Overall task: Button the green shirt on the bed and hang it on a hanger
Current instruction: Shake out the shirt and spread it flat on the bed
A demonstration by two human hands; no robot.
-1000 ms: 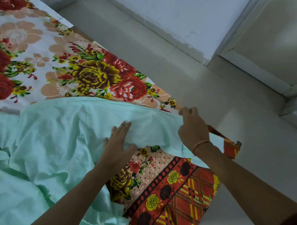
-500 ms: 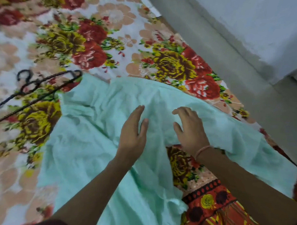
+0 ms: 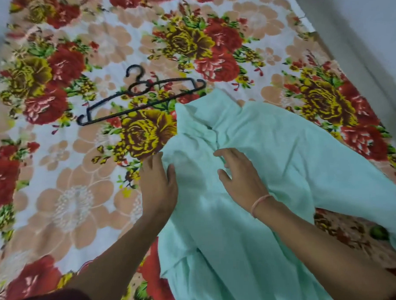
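1. Green shirt point(image 3: 282, 151): pale mint, thin and creased, lying on the flowered bedsheet point(image 3: 70, 199) under both hands and spreading away to the right of the right hand.
2. Collar end bunched just ahead of the fingertips, with a dark fold line running down between the two hands; buttons too blurred to make out.
3. Left hand point(image 3: 159, 185): flat, fingers straight and together, resting on the shirt's left edge, fingertips partly over the sheet.
4. Right hand point(image 3: 243, 179): fingers spread and lightly bent, gripping nothing, laid on or just over the cloth; contact hard to tell. Pink thread band point(image 3: 260, 203) at its wrist.
5. Hands apart, a strip of shirt front between them.
6. Black hanger point(image 3: 143, 95): flat on the sheet, ahead and to the left of the left hand, its right tip just beside the collar corner.
7. Wide stretch of bare sheet left of the left hand; bed edge far ahead and right of the right hand, with pale floor point(image 3: 373, 42) beyond it.
8. Against half a second ago: hands spread farther apart, left hand shifted from the middle of the cloth to its left edge; hanger, then cut off at the view's left side, now fully in sight; shirt in much the same place on the bed.
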